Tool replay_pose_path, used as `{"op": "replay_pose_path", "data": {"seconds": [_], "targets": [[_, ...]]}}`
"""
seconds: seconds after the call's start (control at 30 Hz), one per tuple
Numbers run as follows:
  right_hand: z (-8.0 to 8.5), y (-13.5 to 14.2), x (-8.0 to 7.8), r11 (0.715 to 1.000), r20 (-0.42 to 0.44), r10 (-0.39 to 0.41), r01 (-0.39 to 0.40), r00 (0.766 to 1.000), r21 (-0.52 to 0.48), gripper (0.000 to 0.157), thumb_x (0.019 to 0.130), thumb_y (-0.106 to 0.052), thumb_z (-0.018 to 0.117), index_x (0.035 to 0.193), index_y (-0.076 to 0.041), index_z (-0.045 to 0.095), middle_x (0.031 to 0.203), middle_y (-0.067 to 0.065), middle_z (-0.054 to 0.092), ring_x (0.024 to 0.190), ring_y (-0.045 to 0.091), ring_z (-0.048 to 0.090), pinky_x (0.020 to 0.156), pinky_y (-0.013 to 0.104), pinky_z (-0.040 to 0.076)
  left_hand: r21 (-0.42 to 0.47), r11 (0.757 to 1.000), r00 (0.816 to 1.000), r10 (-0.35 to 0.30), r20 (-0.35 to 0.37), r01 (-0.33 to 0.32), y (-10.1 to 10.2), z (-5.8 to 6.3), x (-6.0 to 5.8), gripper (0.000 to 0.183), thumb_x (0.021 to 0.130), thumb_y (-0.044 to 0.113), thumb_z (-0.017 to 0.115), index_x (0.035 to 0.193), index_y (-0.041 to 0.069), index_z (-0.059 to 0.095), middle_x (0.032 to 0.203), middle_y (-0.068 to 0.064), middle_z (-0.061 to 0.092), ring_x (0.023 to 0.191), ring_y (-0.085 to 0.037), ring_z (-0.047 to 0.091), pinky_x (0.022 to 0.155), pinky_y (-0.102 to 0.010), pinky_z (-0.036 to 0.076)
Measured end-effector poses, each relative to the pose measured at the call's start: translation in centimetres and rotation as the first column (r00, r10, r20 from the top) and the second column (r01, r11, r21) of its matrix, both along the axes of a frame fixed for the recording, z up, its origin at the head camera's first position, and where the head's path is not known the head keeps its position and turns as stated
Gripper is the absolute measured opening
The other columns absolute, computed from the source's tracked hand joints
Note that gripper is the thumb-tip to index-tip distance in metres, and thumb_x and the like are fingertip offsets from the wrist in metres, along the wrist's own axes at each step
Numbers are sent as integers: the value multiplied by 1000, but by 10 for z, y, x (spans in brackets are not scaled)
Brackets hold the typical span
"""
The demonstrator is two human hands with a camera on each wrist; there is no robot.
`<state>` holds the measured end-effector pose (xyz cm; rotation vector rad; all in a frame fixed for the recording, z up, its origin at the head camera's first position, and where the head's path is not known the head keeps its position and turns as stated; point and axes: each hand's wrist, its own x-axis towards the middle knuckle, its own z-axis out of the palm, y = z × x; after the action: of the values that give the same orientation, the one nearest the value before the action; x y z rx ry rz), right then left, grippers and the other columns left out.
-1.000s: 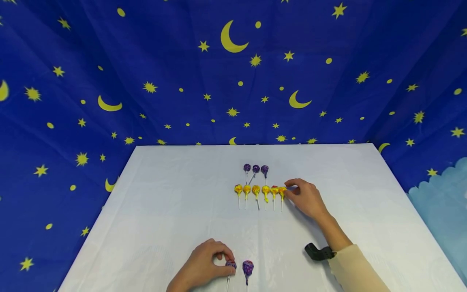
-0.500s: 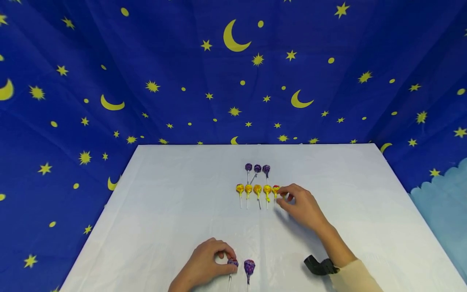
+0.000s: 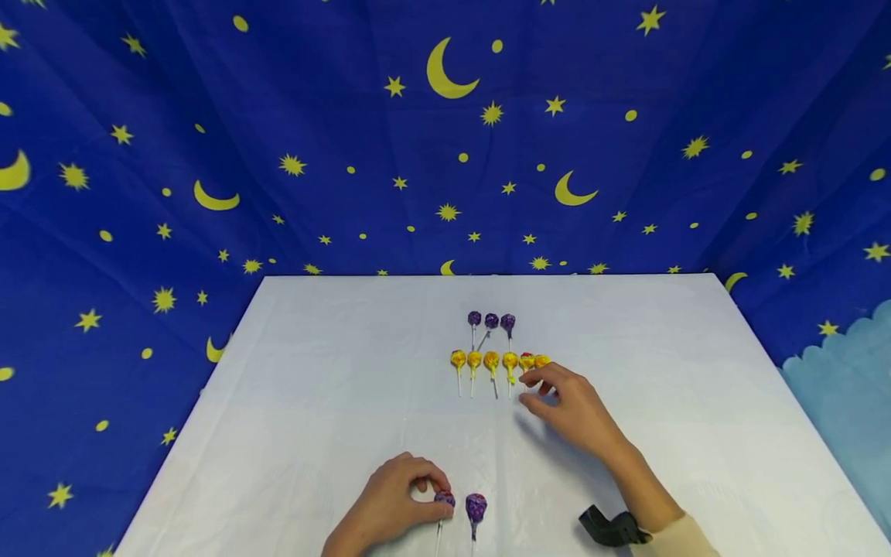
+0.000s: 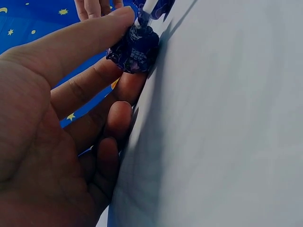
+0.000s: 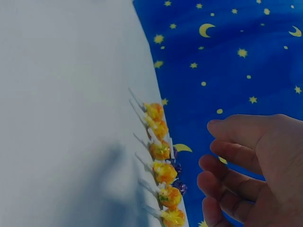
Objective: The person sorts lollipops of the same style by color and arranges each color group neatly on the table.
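In the head view my left hand [image 3: 391,501] pinches the wrapped head of a purple lollipop [image 4: 135,51] between thumb and fingers, low over the white table. Just right of it lies another purple lollipop [image 3: 476,507], stick toward me. My right hand [image 3: 572,406] hovers with loosely bent fingers, thumb and index apart, holding nothing. It partly covers the right end of a row of several yellow lollipops [image 3: 491,361], whose sticks point toward me. Behind that row lie three purple lollipops [image 3: 491,320]; the middle one's stick slants.
The white table [image 3: 313,363] runs back to a blue curtain [image 3: 348,116] printed with yellow moons and stars. A black strap-like piece [image 3: 612,527] sits at my right wrist beside a beige sleeve [image 3: 675,540].
My right hand has drawn off the rightmost yellow lollipop and moved toward me and slightly left, leaving that lollipop at the row's end. My left hand keeps its pinch in place.
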<state>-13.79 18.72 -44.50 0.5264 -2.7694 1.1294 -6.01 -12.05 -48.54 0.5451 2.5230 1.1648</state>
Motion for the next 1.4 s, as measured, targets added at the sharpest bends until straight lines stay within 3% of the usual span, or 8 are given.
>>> {"op": "replay_pose_path", "data": {"seconds": [0.13, 0.5, 0.87, 1.07, 1.2, 1.4], "targets": [[0, -2, 7, 1000, 0, 9, -9, 1000, -3, 24, 84, -25, 76, 106, -15, 71, 99, -5, 66, 82, 12, 57, 71, 39, 48, -7, 1000, 1000, 3, 14, -2, 0, -1, -1, 21, 74, 51, 78, 87, 36, 69, 74, 14, 57, 71, -6, 48, 64, -24, 37], [-2, -20, 31, 998, 24, 62, -63, 998, 16, 21, 84, -29, 76, 102, -20, 71, 95, -12, 65, 78, 5, 58, 68, 26, 48, -11, 1000, 1000, 8, -3, -8, 0, 0, -2, 20, 74, 51, 78, 86, 38, 69, 74, 15, 56, 71, -5, 48, 63, -24, 37], [-9, -36, 50, 990, 44, 139, -141, 989, 27, 22, 83, -32, 76, 101, -22, 70, 92, -15, 63, 78, 4, 56, 68, 25, 47, -14, 1000, 1000, 8, -11, -9, 0, 1, -3, 20, 73, 51, 79, 85, 38, 69, 73, 15, 56, 70, -4, 47, 63, -23, 37], [-13, -43, 59, 972, 35, 227, -229, 973, 47, 25, 84, -35, 75, 104, -20, 69, 93, -15, 62, 78, 3, 55, 69, 26, 46, -11, 1000, 999, 5, -39, -5, 0, 0, -2, 20, 73, 50, 79, 86, 37, 69, 73, 16, 56, 70, -4, 48, 63, -22, 37], [-17, -47, 67, 955, 88, 295, -298, 951, 16, 29, 85, -40, 72, 106, -21, 69, 95, -15, 62, 79, 2, 56, 70, 25, 46, -1, 1000, 998, 8, -55, -8, 0, -2, -2, 20, 73, 50, 79, 85, 38, 69, 73, 17, 57, 69, -4, 47, 62, -22, 37], [-22, -52, 78, 952, 149, 304, -307, 941, -6, 28, 86, -45, 69, 106, -25, 68, 95, -18, 60, 80, 1, 55, 71, 26, 45, 5, 1000, 997, 13, -71, -12, 2, -2, 0, 20, 73, 49, 80, 85, 37, 70, 73, 18, 58, 69, -3, 48, 62, -20, 37]]}}
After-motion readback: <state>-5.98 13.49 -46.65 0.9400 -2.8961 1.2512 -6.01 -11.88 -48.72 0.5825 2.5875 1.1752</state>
